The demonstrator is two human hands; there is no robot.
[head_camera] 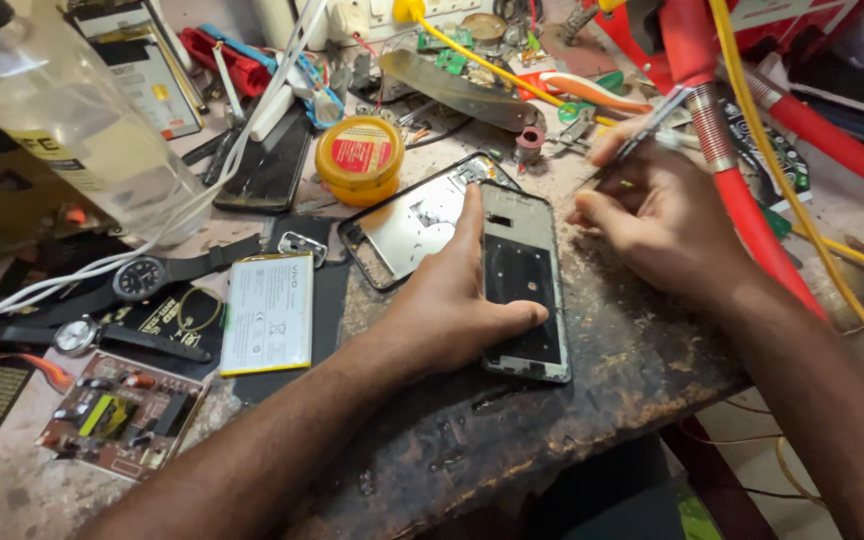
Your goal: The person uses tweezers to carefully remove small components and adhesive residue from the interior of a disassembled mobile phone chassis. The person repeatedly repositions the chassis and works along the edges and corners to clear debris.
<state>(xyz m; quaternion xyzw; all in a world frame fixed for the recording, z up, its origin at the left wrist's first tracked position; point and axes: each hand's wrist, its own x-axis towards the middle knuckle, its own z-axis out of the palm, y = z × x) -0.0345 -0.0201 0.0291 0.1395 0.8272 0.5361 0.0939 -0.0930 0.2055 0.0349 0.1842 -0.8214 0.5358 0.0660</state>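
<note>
The left hand (457, 305) lies flat and open over the opened phone frame (524, 285), thumb across its lower part and forefinger stretched along its left edge, pinning it to the worn workbench (602, 370). The right hand (652, 205), just right of the frame's top end, is closed in a pinch on thin metal tweezers (642, 135), whose tip points toward the frame's upper right corner. Touching the frame's left side lies a silver back plate (407, 225). Beyond that plate sits 1 round yellow tin (359, 155). Left of the frame rests a white flat battery (268, 312), and farther left 2 wristwatches (142, 278).
</note>
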